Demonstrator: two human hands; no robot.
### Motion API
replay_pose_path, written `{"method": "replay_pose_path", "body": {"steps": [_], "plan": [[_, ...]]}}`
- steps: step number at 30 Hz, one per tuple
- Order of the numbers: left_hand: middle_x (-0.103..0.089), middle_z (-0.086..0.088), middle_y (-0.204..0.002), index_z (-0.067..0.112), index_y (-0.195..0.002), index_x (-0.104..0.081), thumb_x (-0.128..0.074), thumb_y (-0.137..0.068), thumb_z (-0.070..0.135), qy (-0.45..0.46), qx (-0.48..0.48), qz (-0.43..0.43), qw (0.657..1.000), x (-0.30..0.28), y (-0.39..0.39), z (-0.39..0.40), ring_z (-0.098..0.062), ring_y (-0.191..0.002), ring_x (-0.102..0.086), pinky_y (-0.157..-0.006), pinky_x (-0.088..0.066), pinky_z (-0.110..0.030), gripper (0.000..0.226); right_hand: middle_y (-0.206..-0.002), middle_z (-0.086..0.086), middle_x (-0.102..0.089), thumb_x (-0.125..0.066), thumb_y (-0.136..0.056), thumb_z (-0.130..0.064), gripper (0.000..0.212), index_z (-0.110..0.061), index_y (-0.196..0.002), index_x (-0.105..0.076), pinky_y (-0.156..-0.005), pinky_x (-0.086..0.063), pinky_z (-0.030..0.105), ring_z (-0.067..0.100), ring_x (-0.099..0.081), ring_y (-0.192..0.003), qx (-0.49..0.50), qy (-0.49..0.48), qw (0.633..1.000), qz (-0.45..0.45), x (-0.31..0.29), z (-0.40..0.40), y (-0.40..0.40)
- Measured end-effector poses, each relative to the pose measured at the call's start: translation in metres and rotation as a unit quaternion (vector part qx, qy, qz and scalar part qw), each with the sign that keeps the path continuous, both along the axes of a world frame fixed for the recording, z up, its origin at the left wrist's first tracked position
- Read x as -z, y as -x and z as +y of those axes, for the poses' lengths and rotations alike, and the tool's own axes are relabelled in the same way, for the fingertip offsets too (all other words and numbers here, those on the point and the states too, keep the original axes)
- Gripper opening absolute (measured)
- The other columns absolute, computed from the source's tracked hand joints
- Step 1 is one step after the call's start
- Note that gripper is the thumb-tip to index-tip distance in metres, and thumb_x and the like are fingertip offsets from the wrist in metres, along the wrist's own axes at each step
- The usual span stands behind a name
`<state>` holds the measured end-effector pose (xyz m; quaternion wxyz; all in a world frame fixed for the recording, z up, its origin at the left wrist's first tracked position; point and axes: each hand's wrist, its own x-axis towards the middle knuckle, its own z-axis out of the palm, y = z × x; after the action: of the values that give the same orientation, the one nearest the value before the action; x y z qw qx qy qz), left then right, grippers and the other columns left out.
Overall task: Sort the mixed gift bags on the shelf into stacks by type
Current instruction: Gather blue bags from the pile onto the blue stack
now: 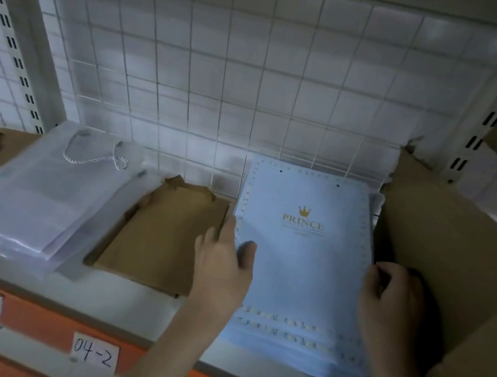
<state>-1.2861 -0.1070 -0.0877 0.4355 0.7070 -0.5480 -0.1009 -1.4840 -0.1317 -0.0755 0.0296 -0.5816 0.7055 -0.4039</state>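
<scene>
Wire-mesh back panel [229, 62] spans the white shelf [119, 308]. Cardboard box [447, 256] stands at right. Blue "PRINCE" gift bag stack [300, 264] lies flat at centre-right; white gift bag stack [37, 194] at left; brown kraft bag stack [162, 236] between them. Left hand [221, 270] grips the blue stack's left edge, thumb on top. Right hand [390, 299], fingers curled, grips its right edge.

Both hands gripped the blue bag stack's [300, 264] side edges, left hand [221, 270] beside brown bags [161, 239], right hand [389, 306] against a cardboard box [448, 250].
</scene>
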Motion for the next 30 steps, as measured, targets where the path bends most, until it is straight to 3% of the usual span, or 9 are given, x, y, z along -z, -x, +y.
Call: {"method": "replay_pose_path", "body": {"steps": [2,5,9,11,14,17,22,30], "plan": [[-0.051,-0.012,-0.119,0.012,-0.14,-0.04,-0.049,-0.093,0.031,-0.021,-0.021,-0.058,0.998,0.001,0.005,0.0,-0.027,-0.107,-0.04,-0.086,-0.023,-0.023,0.051,-0.103,0.018,-0.058,-0.051,-0.09,-0.021,0.022,-0.008,-0.104,-0.062,-0.08,-0.047,0.044,0.037,-0.055,-0.094,-0.008,0.011,1.0,0.014,0.0,0.002,-0.005],[-0.036,-0.012,-0.135,0.018,-0.134,-0.048,-0.049,-0.093,0.035,-0.032,-0.005,-0.102,0.994,-0.007,-0.003,0.003,-0.029,-0.118,-0.028,-0.097,-0.026,-0.031,0.044,-0.111,0.024,-0.054,-0.056,-0.087,-0.015,0.027,-0.003,-0.11,-0.062,-0.088,-0.036,0.042,0.04,-0.047,-0.107,-0.005,0.01,0.999,0.035,-0.003,0.006,-0.015],[-0.054,-0.005,-0.118,0.02,-0.106,-0.063,-0.05,-0.09,0.039,-0.01,0.012,-0.123,0.992,-0.01,-0.04,0.005,-0.025,-0.121,-0.04,-0.091,-0.026,-0.028,0.028,-0.109,0.028,-0.056,-0.063,-0.082,-0.009,0.024,-0.001,-0.105,-0.065,-0.089,-0.04,0.046,0.045,-0.048,-0.106,-0.005,0.033,0.998,0.062,-0.008,0.01,-0.033],[-0.062,-0.008,-0.104,0.013,-0.093,-0.065,-0.051,-0.088,0.039,0.014,-0.01,-0.125,0.992,-0.013,-0.066,0.013,-0.029,-0.106,-0.054,-0.089,-0.038,-0.035,0.03,-0.097,0.03,-0.059,-0.067,-0.078,-0.003,0.02,0.002,-0.097,-0.067,-0.081,-0.046,0.047,0.047,-0.054,-0.093,-0.026,0.065,0.995,0.072,-0.01,0.01,-0.052],[-0.066,-0.008,-0.07,0.01,-0.08,-0.067,-0.046,-0.083,0.041,0.049,-0.031,-0.115,0.992,-0.018,-0.116,0.036,-0.029,-0.065,-0.062,-0.064,-0.054,-0.04,0.038,-0.088,0.026,-0.063,-0.069,-0.075,-0.001,0.016,0.003,-0.091,-0.068,-0.073,-0.051,0.046,0.045,-0.06,-0.081,-0.063,0.095,0.99,0.079,-0.012,0.015,-0.1],[-0.066,-0.002,-0.07,0.014,-0.081,-0.066,-0.042,-0.085,0.041,0.04,-0.064,-0.107,0.991,-0.02,-0.176,0.064,-0.024,-0.064,-0.062,-0.061,-0.052,-0.036,0.036,-0.083,0.021,-0.065,-0.068,-0.078,-0.004,0.013,0.0,-0.09,-0.068,-0.069,-0.051,0.041,0.041,-0.06,-0.077,-0.118,0.108,0.984,0.082,-0.01,0.025,-0.165],[-0.068,-0.002,-0.075,0.013,-0.095,-0.067,-0.053,-0.09,0.029,0.033,-0.17,-0.067,0.983,-0.02,-0.29,0.125,-0.026,-0.069,-0.063,-0.061,-0.045,-0.028,0.021,-0.078,0.015,-0.063,-0.064,-0.082,-0.009,0.005,-0.005,-0.084,-0.065,-0.062,-0.048,0.036,0.033,-0.059,-0.072,-0.229,0.08,0.968,0.056,-0.003,0.058,-0.292],[-0.071,-0.01,-0.076,0.014,-0.098,-0.067,-0.058,-0.089,0.021,0.01,-0.307,-0.08,0.948,-0.012,-0.486,0.241,-0.032,-0.072,-0.066,-0.061,-0.04,-0.029,0.014,-0.087,0.012,-0.065,-0.062,-0.085,-0.01,0.01,-0.005,-0.093,-0.066,-0.068,-0.042,0.027,0.029,-0.062,-0.082,-0.372,0.05,0.927,0.009,0.006,0.135,-0.512]]}}
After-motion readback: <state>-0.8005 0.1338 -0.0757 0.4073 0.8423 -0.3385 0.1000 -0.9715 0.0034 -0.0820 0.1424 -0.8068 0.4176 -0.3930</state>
